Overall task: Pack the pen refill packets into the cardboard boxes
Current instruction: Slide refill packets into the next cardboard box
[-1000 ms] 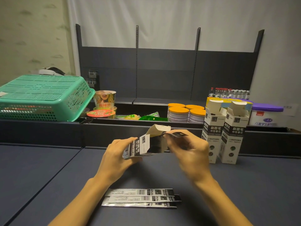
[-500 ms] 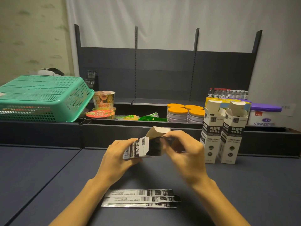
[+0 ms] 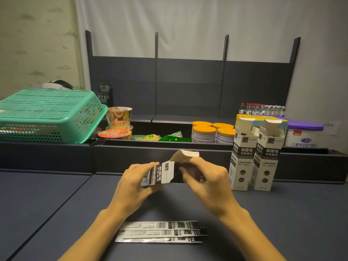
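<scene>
You've got one cardboard box (image 3: 162, 175) lying on its side, held above the desk (image 3: 282, 213), top flap (image 3: 183, 156) folded up and open toward your right. Something dark sits in the mouth; can't tell if it's a packet or just the inside.

Your left hand (image 3: 134, 187) grips the box body, fingers over the top, thumb underneath. Your right hand (image 3: 206, 180) is at the open end, fingers curled against the mouth. What it pinches, if anything, is hidden behind the fingers, so can't tell.

Refill packets (image 3: 162, 232): a small stack lies flat on the desk near you, between your forearms, barcodes up, long sides running left-right. Looks like three, overlapped.

Two more boxes (image 3: 257, 157) stand upright side by side on the desk to your right, touching each other, flaps open. Dark contents show just inside both tops.

Behind the desk, a low dark shelf carries:
- green basket (image 3: 56, 113) upside down at the left, with goods showing through its mesh
- noodle cups (image 3: 118, 122) just beside it, one stacked on others
- snack bags (image 3: 160, 137) lying flat in the middle
- four orange-lidded cans (image 3: 212, 131) clustered, just left of the upright boxes
- purple-lidded tub (image 3: 305, 134) at the right, with water bottles (image 3: 261, 109) in a row behind
</scene>
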Motion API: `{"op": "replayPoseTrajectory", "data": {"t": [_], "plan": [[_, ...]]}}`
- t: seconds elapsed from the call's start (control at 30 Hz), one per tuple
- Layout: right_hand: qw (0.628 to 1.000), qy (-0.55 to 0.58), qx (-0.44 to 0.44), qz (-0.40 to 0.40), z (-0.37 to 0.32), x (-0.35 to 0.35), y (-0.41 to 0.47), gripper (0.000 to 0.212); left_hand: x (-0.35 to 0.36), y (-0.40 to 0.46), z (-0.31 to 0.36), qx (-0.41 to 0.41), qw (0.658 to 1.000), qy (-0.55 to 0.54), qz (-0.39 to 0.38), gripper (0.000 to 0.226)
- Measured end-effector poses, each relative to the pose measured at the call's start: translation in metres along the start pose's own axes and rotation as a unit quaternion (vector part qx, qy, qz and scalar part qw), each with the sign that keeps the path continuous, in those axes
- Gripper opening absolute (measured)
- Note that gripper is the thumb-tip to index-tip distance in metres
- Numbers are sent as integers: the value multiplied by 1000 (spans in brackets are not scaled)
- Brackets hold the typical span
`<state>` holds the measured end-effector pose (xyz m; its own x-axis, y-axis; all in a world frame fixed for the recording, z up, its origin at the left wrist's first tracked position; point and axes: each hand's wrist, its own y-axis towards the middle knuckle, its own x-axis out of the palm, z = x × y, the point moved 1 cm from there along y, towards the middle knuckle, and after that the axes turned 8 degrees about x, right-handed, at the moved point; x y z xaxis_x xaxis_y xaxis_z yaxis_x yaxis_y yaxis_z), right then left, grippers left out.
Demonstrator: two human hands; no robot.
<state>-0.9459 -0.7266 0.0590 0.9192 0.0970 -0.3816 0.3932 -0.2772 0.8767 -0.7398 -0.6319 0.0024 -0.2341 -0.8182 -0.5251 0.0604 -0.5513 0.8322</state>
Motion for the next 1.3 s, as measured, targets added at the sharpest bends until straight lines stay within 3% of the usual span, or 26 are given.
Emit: {"op": "replayPoseTrajectory", "data": {"t": [0.3, 0.43, 0.7, 0.87, 1.0, 1.3], "plan": [[999, -26, 8, -21, -2, 1, 0, 13, -1, 0, 1, 9, 1000, -2, 0, 67], [998, -39, 29, -45, -3, 4, -1, 25, 0, 1, 2, 14, 1000, -4, -1, 68], [985, -51, 76, -149, -6, 6, -4, 45, 0, 1, 5, 33, 999, 2, -4, 63], [974, -55, 78, -205, -11, 5, -6, 35, 1, 1, 5, 33, 999, 3, -16, 63], [975, -93, 56, -195, -15, 5, -7, 39, 1, 1, 2, 20, 1000, 7, -7, 66], [981, -128, 31, -146, -19, 3, -7, 27, 1, 1, 1, 19, 1000, 11, -1, 66]]}}
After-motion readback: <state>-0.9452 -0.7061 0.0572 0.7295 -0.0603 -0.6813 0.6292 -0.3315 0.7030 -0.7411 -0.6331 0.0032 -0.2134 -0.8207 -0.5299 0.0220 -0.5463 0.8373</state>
